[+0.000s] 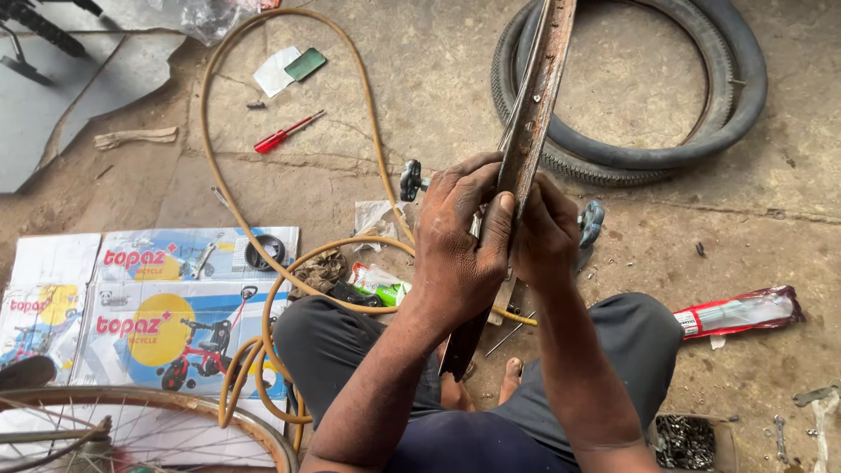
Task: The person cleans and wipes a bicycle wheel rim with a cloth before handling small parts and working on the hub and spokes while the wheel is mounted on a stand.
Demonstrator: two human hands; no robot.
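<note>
I sit on the ground with a rusty bare bicycle rim [536, 92] standing edge-on between my knees. My left hand [455, 241] wraps its left side, thumb pressed along the rim's inner face. My right hand [545, 232] grips the right side at the same height. Both hands are dirty and closed around the metal. The rim's lower part [462, 337] runs down between my legs. A small dark knob-like part [410, 180] lies just left of my hands, and a blue-grey one [590, 222] just right.
A black tyre [701, 131] lies flat at the far right. A tan hose [263, 254] loops across the floor. A red screwdriver [282, 133], flattened printed cardboard [166, 307], a spoked wheel [149, 429], a red-white packet [740, 311] and a box of small hardware [683, 441] surround me.
</note>
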